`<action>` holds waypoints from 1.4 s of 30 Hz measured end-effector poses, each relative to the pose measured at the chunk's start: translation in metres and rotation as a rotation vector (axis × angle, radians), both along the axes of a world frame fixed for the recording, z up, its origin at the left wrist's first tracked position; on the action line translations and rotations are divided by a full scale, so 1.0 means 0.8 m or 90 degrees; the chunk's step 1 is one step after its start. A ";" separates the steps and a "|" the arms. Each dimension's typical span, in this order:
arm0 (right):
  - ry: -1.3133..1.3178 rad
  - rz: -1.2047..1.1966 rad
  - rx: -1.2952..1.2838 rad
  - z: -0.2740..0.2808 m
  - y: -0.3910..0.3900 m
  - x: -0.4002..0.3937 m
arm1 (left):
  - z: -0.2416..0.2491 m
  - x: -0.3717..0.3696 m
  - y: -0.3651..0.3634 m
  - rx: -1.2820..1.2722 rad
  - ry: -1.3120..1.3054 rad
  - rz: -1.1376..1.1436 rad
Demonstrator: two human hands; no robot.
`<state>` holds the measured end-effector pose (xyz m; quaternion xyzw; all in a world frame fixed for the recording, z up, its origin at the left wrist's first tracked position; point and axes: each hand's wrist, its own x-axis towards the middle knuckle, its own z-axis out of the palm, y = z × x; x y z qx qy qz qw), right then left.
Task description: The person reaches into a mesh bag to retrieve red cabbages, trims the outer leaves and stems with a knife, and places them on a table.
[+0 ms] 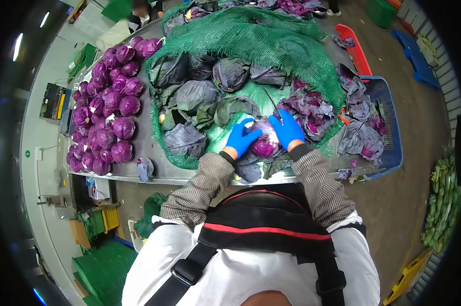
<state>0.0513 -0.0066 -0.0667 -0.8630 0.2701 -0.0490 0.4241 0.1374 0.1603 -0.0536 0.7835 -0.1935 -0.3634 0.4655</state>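
Both my hands wear blue gloves and meet at a purple cabbage (264,144) near the table's front edge. My left hand (242,137) is wrapped round its left side. My right hand (287,128) is closed on a knife (271,100), whose thin blade points up and away, and it rests against the cabbage's upper right side. Under the cabbage lies a green mesh bag (235,125), spread open. Untrimmed dark cabbages (197,96) sit on the mesh to the left and behind. Loose purple leaves (312,113) are heaped just right of my right hand.
Trimmed purple cabbages (106,137) are piled on the metal table (145,135) at left. A blue crate (391,127) with leaves stands at the right edge, a red crate (360,58) behind it. Another person (141,13) is at the far left. One leaf (145,169) lies near the front edge.
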 end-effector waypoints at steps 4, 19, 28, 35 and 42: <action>0.025 0.036 0.087 0.004 -0.004 -0.035 | -0.002 -0.016 -0.001 0.067 -0.206 -0.078; 0.170 0.050 -0.057 0.013 -0.004 -0.085 | -0.024 -0.037 -0.038 0.096 -0.238 0.102; 0.139 0.101 -0.208 0.071 -0.012 -0.105 | -0.009 -0.034 -0.064 0.087 -0.302 -0.070; 0.157 0.118 -0.323 0.053 -0.012 -0.106 | -0.008 -0.043 -0.077 0.158 -0.391 -0.101; 0.210 0.024 -0.394 0.023 -0.048 -0.083 | -0.002 -0.058 -0.079 0.165 -0.392 -0.067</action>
